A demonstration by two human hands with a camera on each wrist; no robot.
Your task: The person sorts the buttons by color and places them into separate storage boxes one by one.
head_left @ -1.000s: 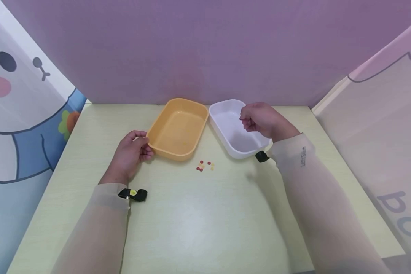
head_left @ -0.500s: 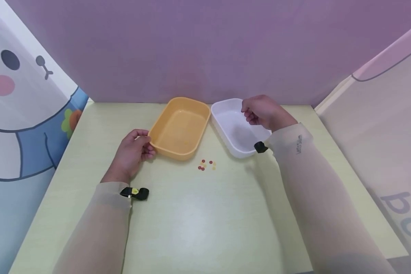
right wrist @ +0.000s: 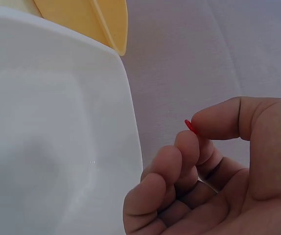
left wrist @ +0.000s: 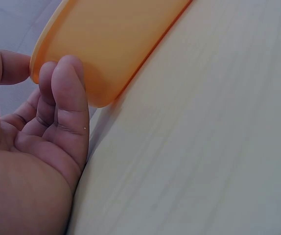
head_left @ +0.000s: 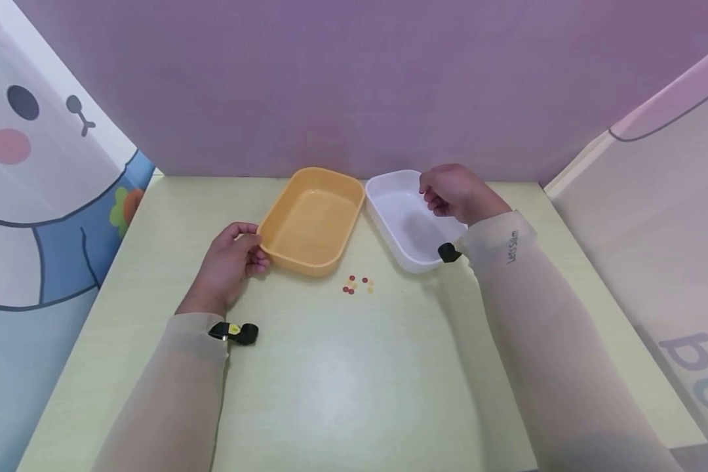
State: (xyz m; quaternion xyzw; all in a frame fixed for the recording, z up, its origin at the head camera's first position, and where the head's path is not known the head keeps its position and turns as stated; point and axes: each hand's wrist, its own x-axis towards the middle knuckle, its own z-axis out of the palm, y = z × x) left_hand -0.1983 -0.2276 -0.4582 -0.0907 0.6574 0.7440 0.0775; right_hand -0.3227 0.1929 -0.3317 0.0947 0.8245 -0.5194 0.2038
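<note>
My left hand [head_left: 231,265] grips the left near corner of a yellow-orange plastic tray [head_left: 277,257]. In the left wrist view, the thumb meets the tray's rim and the other fingers curl at its outer wall. Over the far right part of a white plastic tray [head_left: 389,246], my right hand [head_left: 457,195] is raised. Between its thumb and index finger it pinches a small red disc [right wrist: 190,126], seen nearly edge-on. Several red discs [head_left: 364,280] and pale yellow discs [head_left: 370,290] lie loose on the table in front of the trays.
Both trays stand side by side near the purple back wall [head_left: 342,85]. A small yellow spot [head_left: 322,247] shows on the yellow-orange tray's floor. Printed panels flank the light wooden table [head_left: 342,380] on the left and right. Each wrist wears a black camera [head_left: 248,334].
My right hand has risen slightly and moved a little away from me, still over the white tray. My left hand keeps its hold on the yellow-orange tray. The whole head view has shifted slightly.
</note>
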